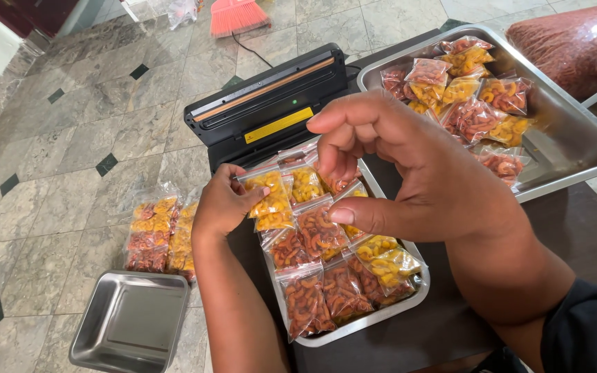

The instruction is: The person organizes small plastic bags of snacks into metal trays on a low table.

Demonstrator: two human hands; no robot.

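My left hand (224,202) pinches a clear yellow-snack packet (271,200) just in front of the black sealer (271,103). My right hand (409,173) hovers over the packet tray (354,330), fingers curled, empty. The sealer's yellow label strip (278,125) faces me.

two bare hands show from the head view, with no rings, watch or gloves on either. the left hand (224,206) leads to a forearm that is bare down to the frame's bottom edge. the right hand (409,169) has short, plain nails, and its arm ends in what looks like a dark, possibly black fabric sleeve (589,331) at the lower right corner.
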